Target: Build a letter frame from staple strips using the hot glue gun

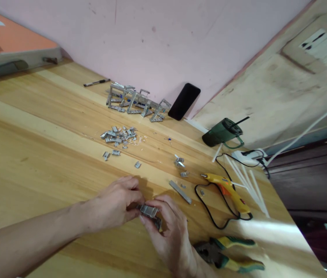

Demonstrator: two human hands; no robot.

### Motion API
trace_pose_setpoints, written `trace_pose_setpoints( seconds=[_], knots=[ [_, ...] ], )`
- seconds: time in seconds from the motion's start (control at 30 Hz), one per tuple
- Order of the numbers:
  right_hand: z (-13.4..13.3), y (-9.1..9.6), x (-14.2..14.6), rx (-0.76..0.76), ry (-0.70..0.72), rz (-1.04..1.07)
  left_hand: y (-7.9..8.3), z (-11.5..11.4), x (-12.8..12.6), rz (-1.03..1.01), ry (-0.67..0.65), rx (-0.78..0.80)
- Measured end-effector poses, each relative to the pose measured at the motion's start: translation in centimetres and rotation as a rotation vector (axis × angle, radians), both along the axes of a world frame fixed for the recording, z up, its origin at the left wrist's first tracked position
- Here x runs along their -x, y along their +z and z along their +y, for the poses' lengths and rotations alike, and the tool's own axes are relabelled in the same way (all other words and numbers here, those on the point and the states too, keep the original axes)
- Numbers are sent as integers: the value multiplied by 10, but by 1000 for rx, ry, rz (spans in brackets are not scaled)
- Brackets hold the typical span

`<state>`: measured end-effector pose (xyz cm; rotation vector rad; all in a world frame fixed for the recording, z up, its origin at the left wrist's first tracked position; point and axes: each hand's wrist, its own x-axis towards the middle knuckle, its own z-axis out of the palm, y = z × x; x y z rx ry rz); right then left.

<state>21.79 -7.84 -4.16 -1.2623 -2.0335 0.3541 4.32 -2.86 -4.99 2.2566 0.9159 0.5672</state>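
A small silver piece with fine cross lines (149, 211), which looks made of staple strips, is between my two hands above the wooden table. My right hand (173, 235) grips it between thumb and fingers from the right. The fingers of my left hand (114, 202) are pinched at its left end, their tips partly hidden. A long silver strip (180, 192) lies just beyond my right hand. Farther off is a pile of small silver pieces (120, 135) with white crumbs beside it. Several angular silver frames (136, 102) stand near the wall.
On the right lie a yellow glue gun (227, 189) with a looping black cord, white glue sticks (249, 185) and pliers (224, 253). A green mug (223, 132) stands by a power strip (249, 157). A phone (184, 101) leans on the wall; a pen (96, 82) lies left.
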Motion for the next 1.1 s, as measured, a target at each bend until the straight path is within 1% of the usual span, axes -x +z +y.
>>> trace_pose_setpoints(
  seconds=[0.23,0.53,0.67,0.83,1.1],
  knots=[
    [1,-2,-2,4,5,-26,0,0,0,15,-1,-20],
    [1,-1,-2,-12,5,-23,-1,0,0,18,-10,-35],
    [0,-1,-3,7,14,-21,-1,1,0,8,-7,-44],
    [-1,0,-2,-11,20,-26,2,-1,-1,36,-6,-7],
    [-1,-2,-4,-14,22,-21,3,-1,0,41,-7,-4]
  ],
)
